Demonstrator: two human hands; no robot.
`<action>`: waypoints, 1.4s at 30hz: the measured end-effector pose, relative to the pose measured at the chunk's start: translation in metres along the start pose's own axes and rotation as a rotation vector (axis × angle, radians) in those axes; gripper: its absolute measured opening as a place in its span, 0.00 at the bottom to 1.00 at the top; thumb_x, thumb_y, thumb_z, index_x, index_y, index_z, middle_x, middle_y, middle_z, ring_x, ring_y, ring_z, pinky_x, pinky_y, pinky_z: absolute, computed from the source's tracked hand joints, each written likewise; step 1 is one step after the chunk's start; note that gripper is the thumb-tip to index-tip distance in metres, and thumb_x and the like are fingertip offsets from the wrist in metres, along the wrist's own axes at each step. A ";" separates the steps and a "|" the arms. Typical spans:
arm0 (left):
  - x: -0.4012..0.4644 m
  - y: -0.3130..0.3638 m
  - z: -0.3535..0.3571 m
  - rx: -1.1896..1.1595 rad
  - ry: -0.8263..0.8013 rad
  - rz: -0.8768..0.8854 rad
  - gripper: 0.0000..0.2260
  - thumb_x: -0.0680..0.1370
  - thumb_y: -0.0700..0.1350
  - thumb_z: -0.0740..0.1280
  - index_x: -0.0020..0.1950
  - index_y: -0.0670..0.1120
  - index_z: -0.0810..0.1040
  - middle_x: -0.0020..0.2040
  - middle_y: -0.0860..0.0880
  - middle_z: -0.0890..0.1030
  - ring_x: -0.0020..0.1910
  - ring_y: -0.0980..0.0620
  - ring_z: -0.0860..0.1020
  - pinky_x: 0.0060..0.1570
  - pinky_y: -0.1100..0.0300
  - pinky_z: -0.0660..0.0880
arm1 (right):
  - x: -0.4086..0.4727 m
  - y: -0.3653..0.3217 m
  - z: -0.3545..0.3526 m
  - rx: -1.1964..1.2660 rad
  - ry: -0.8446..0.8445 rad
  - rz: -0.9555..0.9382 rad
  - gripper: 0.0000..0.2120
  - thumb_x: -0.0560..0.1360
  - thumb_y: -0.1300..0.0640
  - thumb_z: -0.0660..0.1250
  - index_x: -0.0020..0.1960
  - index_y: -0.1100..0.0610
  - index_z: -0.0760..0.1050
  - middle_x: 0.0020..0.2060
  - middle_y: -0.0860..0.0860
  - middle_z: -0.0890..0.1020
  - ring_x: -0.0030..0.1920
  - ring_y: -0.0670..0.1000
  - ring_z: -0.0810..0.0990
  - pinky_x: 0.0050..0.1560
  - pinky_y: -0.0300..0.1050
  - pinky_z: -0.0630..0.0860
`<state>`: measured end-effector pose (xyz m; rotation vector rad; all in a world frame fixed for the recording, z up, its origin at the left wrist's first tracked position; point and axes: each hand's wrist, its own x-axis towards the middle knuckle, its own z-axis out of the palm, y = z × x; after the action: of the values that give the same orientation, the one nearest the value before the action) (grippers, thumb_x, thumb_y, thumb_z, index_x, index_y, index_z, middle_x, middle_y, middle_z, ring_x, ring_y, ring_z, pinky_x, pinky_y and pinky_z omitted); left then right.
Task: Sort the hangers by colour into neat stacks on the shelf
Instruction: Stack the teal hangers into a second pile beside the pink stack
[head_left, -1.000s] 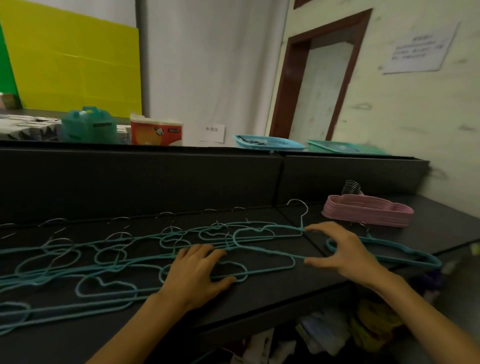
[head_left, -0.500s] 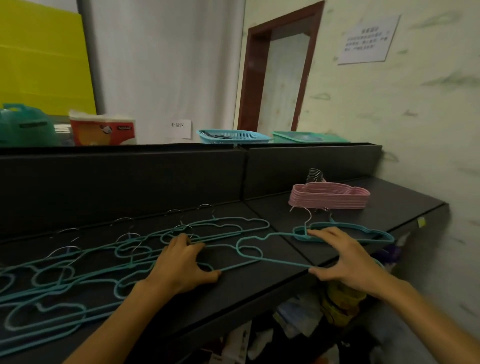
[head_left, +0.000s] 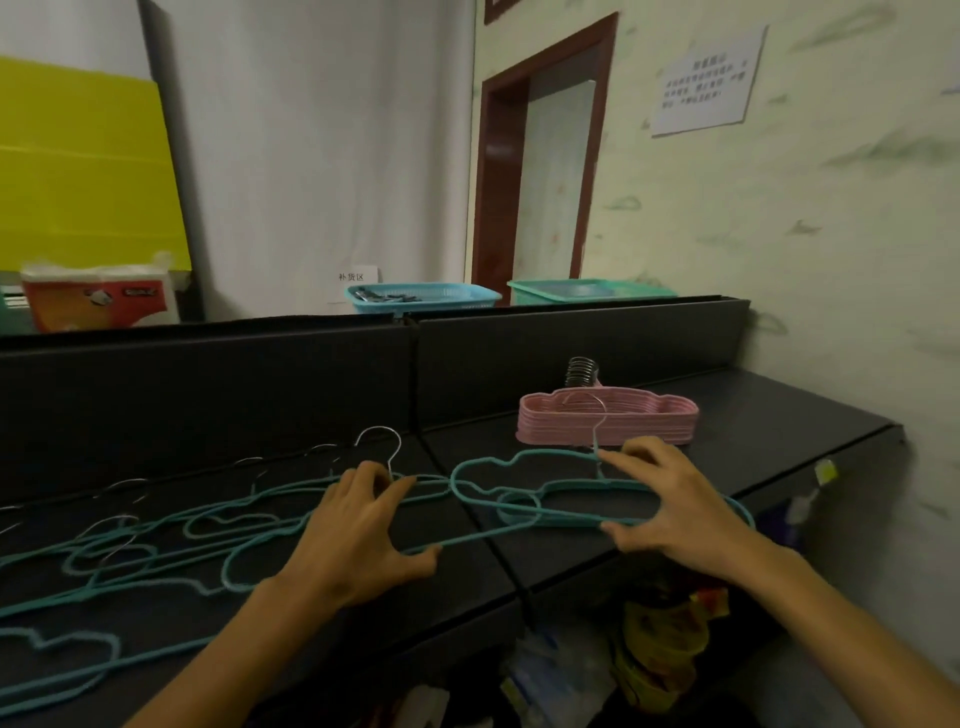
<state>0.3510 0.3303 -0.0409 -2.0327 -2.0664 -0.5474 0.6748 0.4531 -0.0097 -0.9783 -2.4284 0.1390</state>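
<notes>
Teal hanger (head_left: 470, 501): lying lengthwise left-to-right along the shelf (head_left: 779, 415), both hands pinching it — right hand (head_left: 670, 501) gripping the end nearer the pink stack (head_left: 608, 418), left hand (head_left: 358, 525) holding the other end.

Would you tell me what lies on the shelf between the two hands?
In the head view, a teal hanger spans the stretch between the left hand and the right hand, lying on the dark shelf; both hands grip it.

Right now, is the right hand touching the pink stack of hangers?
Apart. The head view shows the right hand gripping a teal hanger, with dark shelf visible between its fingers and the pink stack.
</notes>
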 end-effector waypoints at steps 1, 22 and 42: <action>0.008 0.013 0.006 0.001 0.016 0.015 0.42 0.63 0.73 0.58 0.69 0.48 0.72 0.55 0.50 0.71 0.52 0.51 0.72 0.52 0.59 0.73 | -0.002 0.014 -0.008 -0.002 0.013 -0.002 0.43 0.61 0.33 0.69 0.72 0.47 0.65 0.58 0.41 0.65 0.59 0.40 0.63 0.61 0.38 0.63; 0.131 0.189 0.100 -0.096 -0.155 0.162 0.45 0.63 0.76 0.52 0.75 0.54 0.60 0.65 0.52 0.65 0.62 0.54 0.65 0.65 0.60 0.61 | -0.079 0.214 -0.094 -0.049 0.124 0.123 0.38 0.61 0.33 0.68 0.67 0.48 0.71 0.54 0.43 0.70 0.53 0.42 0.68 0.53 0.31 0.66; 0.146 0.186 0.114 -0.168 -0.223 0.158 0.39 0.66 0.73 0.60 0.73 0.58 0.61 0.65 0.54 0.66 0.60 0.57 0.65 0.61 0.63 0.63 | -0.076 0.230 -0.089 -0.026 0.004 0.163 0.44 0.59 0.22 0.63 0.69 0.43 0.66 0.58 0.34 0.65 0.60 0.36 0.65 0.54 0.29 0.65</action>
<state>0.5436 0.5074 -0.0653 -2.4290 -2.0106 -0.5011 0.9077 0.5630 -0.0290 -1.1872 -2.3507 0.1630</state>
